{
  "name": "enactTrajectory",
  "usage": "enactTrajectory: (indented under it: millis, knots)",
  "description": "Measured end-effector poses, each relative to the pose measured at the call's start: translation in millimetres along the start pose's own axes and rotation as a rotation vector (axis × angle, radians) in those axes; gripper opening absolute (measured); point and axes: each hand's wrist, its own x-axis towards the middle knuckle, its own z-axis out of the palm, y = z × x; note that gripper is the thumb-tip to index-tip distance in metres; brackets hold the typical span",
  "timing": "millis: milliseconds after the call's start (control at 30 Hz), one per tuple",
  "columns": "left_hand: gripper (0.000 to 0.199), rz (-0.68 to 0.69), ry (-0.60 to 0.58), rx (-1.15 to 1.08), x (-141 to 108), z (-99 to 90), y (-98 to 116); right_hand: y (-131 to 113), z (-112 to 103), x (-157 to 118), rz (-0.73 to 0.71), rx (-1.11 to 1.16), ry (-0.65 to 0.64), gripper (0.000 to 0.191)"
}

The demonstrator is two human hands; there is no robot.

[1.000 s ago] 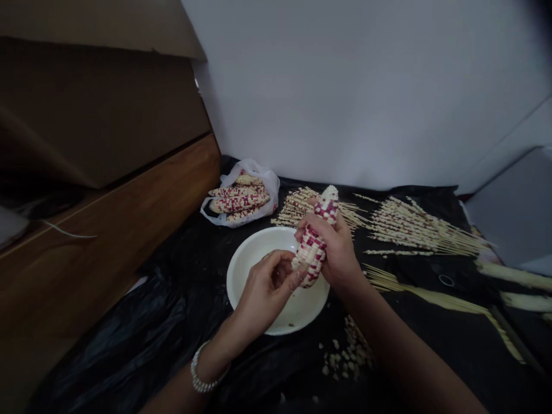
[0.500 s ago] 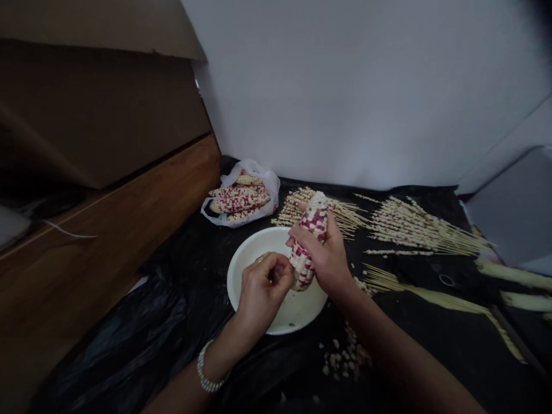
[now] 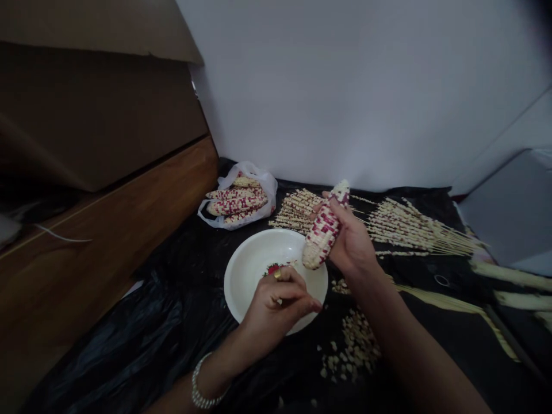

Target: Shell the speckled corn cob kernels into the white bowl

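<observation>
An ear of corn (image 3: 324,233) with cream and dark red kernels is wrapped in my right hand (image 3: 354,244), tilted over the right side of a white bowl (image 3: 236,287). My left hand (image 3: 278,302), with a ring and a beaded bracelet, hangs over the bowl's near right part. Its thumb and fingers are pinched together, apart from the ear; whatever may be between them is too small to make out. A red printed pattern (image 3: 272,268) shows on the bowl's floor, partly covered by the left hand.
A plastic bag (image 3: 271,192) of similar corn ears stands behind the bowl. Sticks strung with kernels (image 3: 401,227) lie in bundles at the back right. Loose kernels (image 3: 356,345) are scattered on the black plastic sheet (image 3: 172,322). A wooden board (image 3: 172,201) edges the left; a white wall rises behind.
My right hand has carried the ear up and to the right, tilting it more. My left hand has come away from the ear, moving right and toward me.
</observation>
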Motion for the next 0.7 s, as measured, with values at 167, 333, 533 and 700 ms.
enactTrajectory:
  millis: [167, 333, 533, 700]
  knots:
    - [0.029, -0.208, 0.336, -0.117, 7, -7.4, -7, -3, 3, -5, 0.097, 0.030, -0.053, 0.030]
    - [0.052, -0.299, 0.099, -0.175, 8, -6.3, -11, 6, 13, -14, 0.162, 0.021, -0.050, 0.034]
    - [0.068, -0.279, 0.058, -0.128, 4, -0.1, -14, 25, 19, -23, 0.100, -0.056, -0.063, 0.038]
    - [0.056, -0.314, -0.047, -0.356, 6, 0.6, -10, 34, 13, -25, 0.077, -0.220, -0.081, 0.042]
